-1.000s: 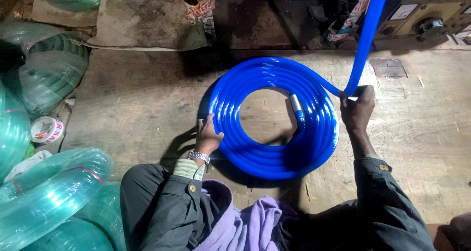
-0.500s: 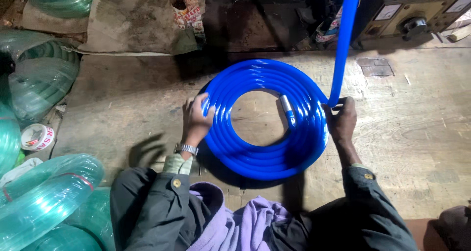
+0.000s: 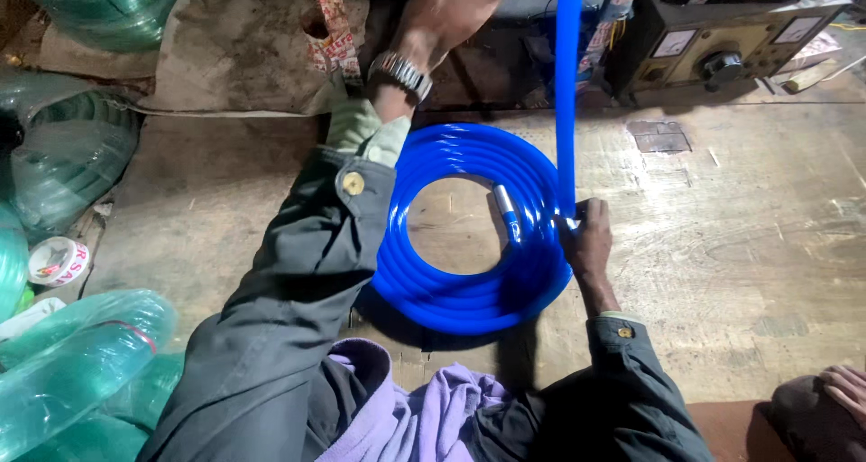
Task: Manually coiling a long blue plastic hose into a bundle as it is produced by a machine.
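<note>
Now the left hand (image 3: 451,11) is raised high beyond the blue hose coil (image 3: 469,227), arm stretched forward; whether it grips anything I cannot tell, because the fingers leave the view. Just at the right edge of the coil, the right hand (image 3: 586,241) presses down and clenches the free hose strand (image 3: 567,83), which rises straight up from the coil. Smooth, glossy plastic rings lie flat on the worn wooden floor (image 3: 740,245). A short metal-tipped end (image 3: 507,211) lies inside the coil's opening.

White square labels (image 3: 797,30) front the dark box (image 3: 722,29); patterned red-and-white wrapper (image 3: 332,42) hangs upper centre.
</note>
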